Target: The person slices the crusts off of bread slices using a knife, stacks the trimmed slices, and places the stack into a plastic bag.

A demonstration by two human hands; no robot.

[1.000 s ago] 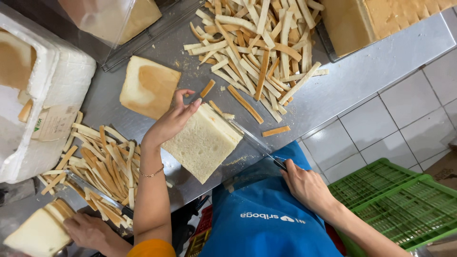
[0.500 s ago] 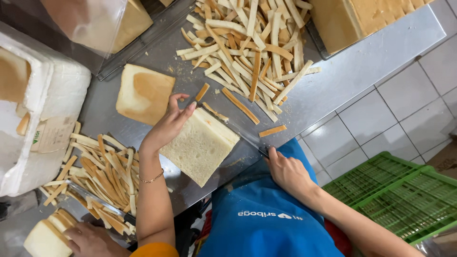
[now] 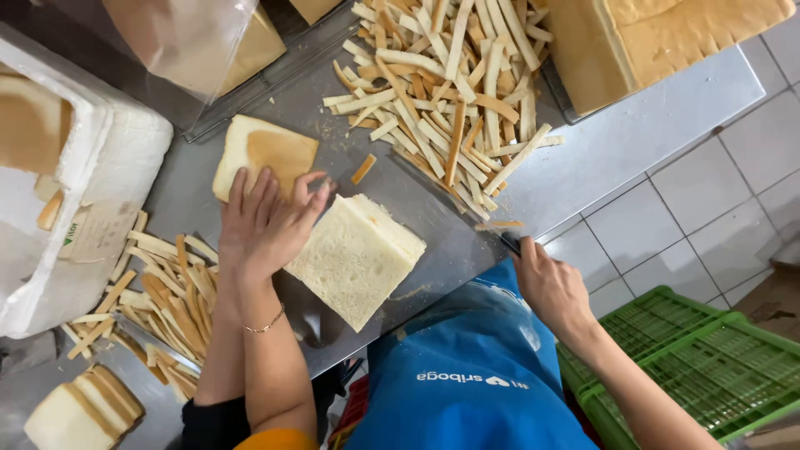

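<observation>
A crustless white bread stack lies on the steel table. My left hand, fingers spread, rests on the stack's left edge and reaches over a crust-topped slice. My right hand is at the table's near edge, to the right of the stack, shut on a dark-handled knife. Little of the blade shows. A thin crust strip lies by the knife tip.
A big heap of cut crust strips fills the far middle, with a smaller heap at left. Whole loaves sit far right, a white foam box at left, sliced bread bottom left, and a green crate on the floor.
My left hand slid from the top of the bread stack to its left edge. My right hand drew the knife away from the stack to the right. Loose strips beside the stack are gone.
</observation>
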